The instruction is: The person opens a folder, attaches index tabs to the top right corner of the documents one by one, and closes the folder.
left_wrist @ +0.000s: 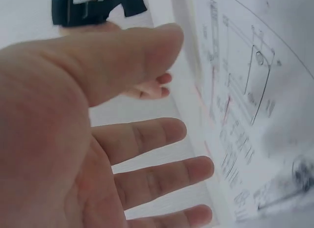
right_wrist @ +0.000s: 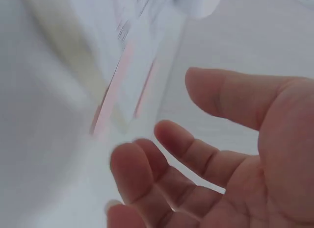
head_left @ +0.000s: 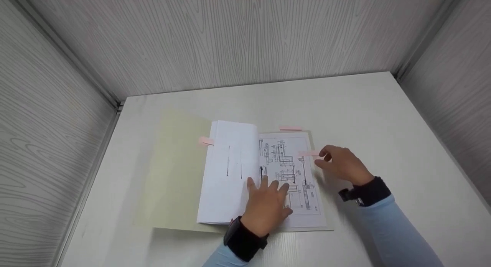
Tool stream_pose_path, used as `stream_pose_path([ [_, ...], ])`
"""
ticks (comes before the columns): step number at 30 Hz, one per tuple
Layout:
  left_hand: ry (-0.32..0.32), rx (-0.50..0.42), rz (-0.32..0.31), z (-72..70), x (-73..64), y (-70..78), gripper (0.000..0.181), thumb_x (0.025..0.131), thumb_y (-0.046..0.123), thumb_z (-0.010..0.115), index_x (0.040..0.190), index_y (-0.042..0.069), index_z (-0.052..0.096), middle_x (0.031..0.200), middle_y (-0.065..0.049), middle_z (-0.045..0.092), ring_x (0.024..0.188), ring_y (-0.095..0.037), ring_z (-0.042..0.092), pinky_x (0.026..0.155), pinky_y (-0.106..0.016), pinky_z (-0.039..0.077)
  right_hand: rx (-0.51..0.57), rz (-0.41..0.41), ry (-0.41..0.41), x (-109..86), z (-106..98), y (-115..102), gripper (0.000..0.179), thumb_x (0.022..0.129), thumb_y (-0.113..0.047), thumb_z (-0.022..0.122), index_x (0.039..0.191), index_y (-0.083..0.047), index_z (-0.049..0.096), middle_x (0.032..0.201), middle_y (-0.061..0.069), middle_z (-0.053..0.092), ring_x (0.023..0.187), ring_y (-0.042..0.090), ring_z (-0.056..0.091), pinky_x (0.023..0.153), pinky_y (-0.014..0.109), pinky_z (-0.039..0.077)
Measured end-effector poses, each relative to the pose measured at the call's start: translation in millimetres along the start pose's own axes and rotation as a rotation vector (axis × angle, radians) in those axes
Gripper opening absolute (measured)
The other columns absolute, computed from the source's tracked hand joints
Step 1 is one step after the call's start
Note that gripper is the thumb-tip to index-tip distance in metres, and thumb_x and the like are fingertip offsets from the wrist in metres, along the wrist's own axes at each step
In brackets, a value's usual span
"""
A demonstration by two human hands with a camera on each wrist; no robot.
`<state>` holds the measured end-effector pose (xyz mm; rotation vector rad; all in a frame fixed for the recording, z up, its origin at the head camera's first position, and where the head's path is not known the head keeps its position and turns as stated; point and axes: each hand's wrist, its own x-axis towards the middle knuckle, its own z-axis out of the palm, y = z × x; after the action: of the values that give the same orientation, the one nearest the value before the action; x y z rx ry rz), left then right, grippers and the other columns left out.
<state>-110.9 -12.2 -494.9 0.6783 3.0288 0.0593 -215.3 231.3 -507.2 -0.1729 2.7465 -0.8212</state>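
Note:
A pale yellow-green folder (head_left: 172, 175) lies opened on the table, with white pages (head_left: 224, 198) turned to the left and a page of technical line drawings (head_left: 297, 144) on the right. My left hand (head_left: 264, 207) rests, fingers spread, over the fold and lower part of the drawing page. At that page's right edge, my right hand (head_left: 343, 165) is beside a pink sticky tab (head_left: 308, 153) that sticks out. The right wrist view shows its thumb apart from loosely bent fingers (right_wrist: 132, 171), nothing between them, with the tab (right_wrist: 114, 90) beyond the fingertips.
Another pink tab (head_left: 290, 127) juts from the top edge of the right-hand pages, and a third tab (head_left: 206, 140) from the left edge of the turned pages. The white table (head_left: 356, 102) is bordered by wood-grain panels (head_left: 245, 37) at the back and sides.

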Motion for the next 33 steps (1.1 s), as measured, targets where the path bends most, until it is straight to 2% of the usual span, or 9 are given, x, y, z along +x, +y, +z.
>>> stream_pose_path([
  [6,0.132,-0.113,0.045,-13.0,-34.6,-35.3,0.056,0.082,0.046,0.072,0.127,0.015,0.061,0.122,-0.007,0.063,0.12,-0.03,0.052,0.099,-0.059,0.037,0.041,-0.053,-0.053,-18.9,16,2,0.031,0.092,-0.035,0.062,0.108,-0.009,0.062,0.094,0.006,0.064,0.08,0.021,0.058,0.064,0.032,0.046],
  [9,0.278,-0.206,0.036,-17.4,-58.2,-62.1,0.051,0.082,0.039,0.075,0.124,0.013,0.064,0.116,-0.005,0.064,0.112,-0.023,0.057,0.097,-0.045,0.044,0.059,-0.053,-0.058,-24.0,19,6,0.034,0.092,-0.039,0.062,0.109,-0.01,0.062,0.096,0.005,0.064,0.083,0.021,0.058,0.066,0.033,0.047],
  [12,0.506,-0.274,-0.013,-21.2,-83.1,-94.7,0.042,0.081,0.03,0.077,0.117,0.011,0.067,0.11,-0.002,0.065,0.105,-0.017,0.059,0.091,-0.033,0.048,0.087,-0.043,-0.056,-27.4,19,14,0.037,0.092,-0.043,0.061,0.11,-0.011,0.062,0.098,0.005,0.065,0.086,0.021,0.058,0.068,0.034,0.047],
  [16,0.873,-0.333,-0.183,-24.3,-112.9,-137.5,0.03,0.078,0.017,0.077,0.106,0.007,0.07,0.106,-0.005,0.065,0.102,-0.02,0.059,0.093,-0.024,0.044,0.117,-0.031,-0.053,-29.5,19,27,0.038,0.092,-0.044,0.06,0.111,-0.011,0.061,0.099,0.005,0.065,0.086,0.02,0.059,0.07,0.035,0.046],
  [18,1.045,-0.366,-0.318,-24.3,-124.4,-156.3,0.028,0.077,0.013,0.075,0.103,0.003,0.07,0.107,-0.009,0.065,0.105,-0.022,0.057,0.095,-0.02,0.04,0.144,-0.021,-0.055,-28.6,19,33,0.039,0.092,-0.044,0.06,0.112,-0.011,0.061,0.099,0.006,0.065,0.084,0.02,0.061,0.07,0.034,0.047],
  [22,1.255,-0.472,-0.593,-20.5,-138.7,-187.8,0.029,0.084,0.012,0.067,0.108,-0.004,0.066,0.112,-0.013,0.063,0.111,-0.019,0.053,0.092,-0.018,0.039,0.267,0.01,-0.076,-23.2,21,42,0.046,0.092,-0.043,0.06,0.119,-0.006,0.058,0.103,0.01,0.064,0.081,0.021,0.063,0.07,0.035,0.048],
  [24,1.261,-0.58,-0.697,-17.7,-142.1,-198.0,0.03,0.093,0.015,0.057,0.115,-0.006,0.061,0.114,-0.01,0.06,0.112,-0.013,0.051,0.089,-0.019,0.04,0.371,0.025,-0.1,-20.0,23,45,0.051,0.093,-0.041,0.061,0.124,-0.002,0.054,0.108,0.013,0.062,0.085,0.023,0.062,0.072,0.036,0.05],
  [27,1.189,-0.844,-0.761,-13.7,-143.5,-205.1,0.036,0.103,0.021,0.038,0.127,-0.001,0.053,0.12,-0.004,0.055,0.112,-0.013,0.051,0.087,-0.022,0.042,0.519,0.05,-0.137,-15.1,26,49,0.059,0.093,-0.039,0.061,0.131,0.003,0.047,0.117,0.017,0.059,0.094,0.026,0.062,0.079,0.037,0.052],
  [33,1.003,-1.37,-0.687,-4.5,-143.5,-203.5,0.06,0.101,0.051,0.016,0.138,0.011,0.039,0.125,-0.013,0.055,0.107,-0.025,0.057,0.083,-0.029,0.045,0.642,0.074,-0.178,-7.8,31,47,0.065,0.093,-0.039,0.062,0.139,0.002,0.04,0.128,0.019,0.055,0.106,0.027,0.061,0.088,0.039,0.051],
])
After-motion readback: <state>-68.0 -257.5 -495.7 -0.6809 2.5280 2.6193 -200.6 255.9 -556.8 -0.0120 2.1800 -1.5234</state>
